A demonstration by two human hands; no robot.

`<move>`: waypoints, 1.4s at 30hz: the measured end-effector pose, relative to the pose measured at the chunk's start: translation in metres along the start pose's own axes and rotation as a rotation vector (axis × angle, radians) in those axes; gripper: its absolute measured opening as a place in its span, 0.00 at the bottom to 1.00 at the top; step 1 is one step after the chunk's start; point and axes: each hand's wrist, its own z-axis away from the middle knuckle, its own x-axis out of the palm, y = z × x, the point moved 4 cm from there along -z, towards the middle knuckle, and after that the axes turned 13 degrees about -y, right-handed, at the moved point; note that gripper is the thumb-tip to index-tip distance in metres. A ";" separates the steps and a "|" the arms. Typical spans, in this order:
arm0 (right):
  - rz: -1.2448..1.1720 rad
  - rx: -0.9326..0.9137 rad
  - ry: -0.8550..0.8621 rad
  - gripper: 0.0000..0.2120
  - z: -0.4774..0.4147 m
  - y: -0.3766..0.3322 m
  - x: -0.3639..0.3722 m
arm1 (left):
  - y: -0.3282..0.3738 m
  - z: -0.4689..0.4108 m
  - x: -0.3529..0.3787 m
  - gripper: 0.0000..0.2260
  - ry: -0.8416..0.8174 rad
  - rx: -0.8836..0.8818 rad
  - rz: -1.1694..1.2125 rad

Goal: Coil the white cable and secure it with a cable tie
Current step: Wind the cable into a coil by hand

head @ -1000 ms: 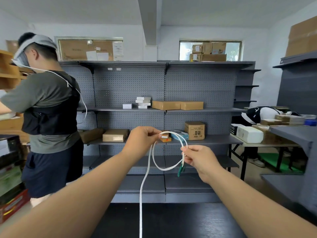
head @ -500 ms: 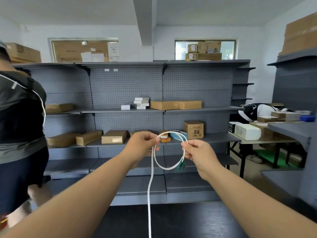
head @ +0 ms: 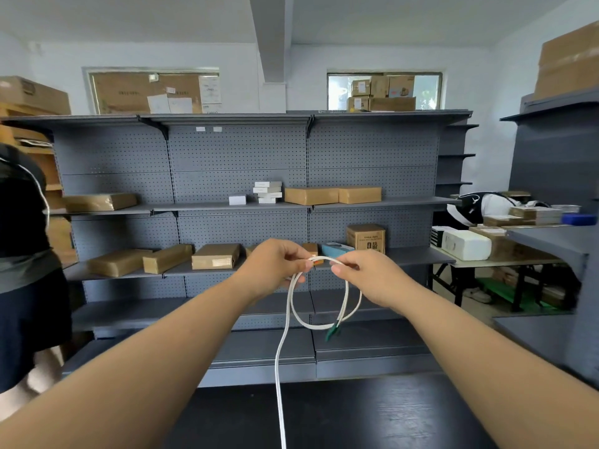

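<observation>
I hold the white cable (head: pixel 293 314) up in front of me at chest height. My left hand (head: pixel 275 264) pinches the top of a small loop between thumb and fingers. My right hand (head: pixel 369 273) pinches the same loop just to the right, the two hands nearly touching. Below them the loop hangs in about two turns, with a green end (head: pixel 332 332) dangling at its lower right. The long free part of the cable drops straight down past the dark table (head: pixel 372 416) edge and out of view. No cable tie is visible.
Grey pegboard shelving (head: pixel 243 163) with brown and white boxes (head: pixel 311 195) stands straight ahead. A person (head: pixel 22 254) stands at the far left edge. A side table (head: pixel 486 260) with boxes and another person bent over it are at the right.
My right hand has moved left and up toward my left hand, bringing another turn onto the loop. The person at the left has shifted further out of view.
</observation>
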 end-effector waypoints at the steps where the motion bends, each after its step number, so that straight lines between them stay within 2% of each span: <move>1: 0.006 -0.004 -0.012 0.15 0.000 -0.003 -0.001 | 0.000 0.001 0.000 0.08 -0.007 0.005 -0.007; 6: -0.025 -0.011 0.002 0.14 0.001 -0.009 -0.004 | -0.003 0.006 0.000 0.03 0.012 0.032 0.072; 12: -0.107 -0.026 0.004 0.13 0.002 -0.009 -0.008 | -0.015 0.010 0.008 0.03 0.049 0.066 0.183; 19: -0.331 -0.019 0.097 0.09 0.008 -0.001 -0.018 | -0.027 0.024 0.038 0.10 0.050 0.029 0.255; 26: -0.532 0.005 0.217 0.09 0.017 0.016 -0.030 | -0.032 0.033 0.066 0.12 0.067 -0.022 0.354; 32: -0.688 0.004 0.310 0.11 0.023 0.028 -0.037 | -0.029 0.031 0.082 0.18 0.091 -0.021 0.362; 42: -0.813 0.040 0.411 0.09 0.029 0.049 -0.033 | -0.022 0.020 0.085 0.06 0.226 -0.005 0.505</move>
